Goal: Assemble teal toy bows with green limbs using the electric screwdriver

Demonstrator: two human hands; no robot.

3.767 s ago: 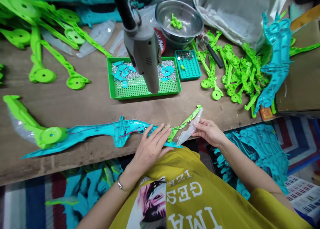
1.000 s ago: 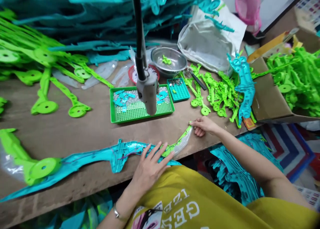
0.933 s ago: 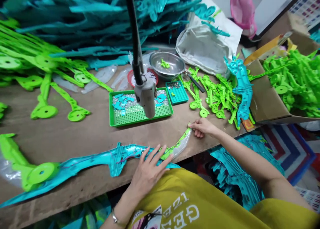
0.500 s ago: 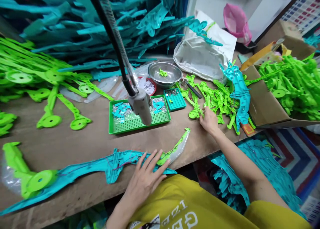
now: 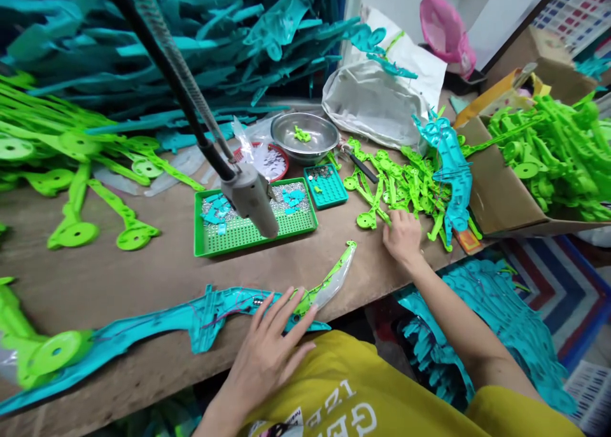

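A long turquoise plastic shell half (image 5: 143,326) lies along the table's front edge with thin wires inside it. My left hand (image 5: 270,341) rests over its right part, fingers outstretched. A curved green piece with a clear plastic insert (image 5: 329,281) sits at the shell's right end, close to those fingertips. At the left end lies a green piece with a round disc (image 5: 60,351). My right hand (image 5: 403,236) is on the table with fingers curled, beside a green plastic arm (image 5: 366,219) at the edge of a green pile (image 5: 405,176). What its fingertips hold, if anything, is hidden.
A grey tool on a black arm (image 5: 252,198) hangs over a green tray (image 5: 258,238) of screws and turquoise bits. Behind are a small teal tray (image 5: 329,198), a metal bowl (image 5: 305,131) and a black-handled tool (image 5: 364,168). A cardboard box (image 5: 501,195) of green parts stands right.
The whole view has shifted, so the table's contents appear farther left. My right hand has drawn slightly away from the green arm. My left hand stays on the shell.
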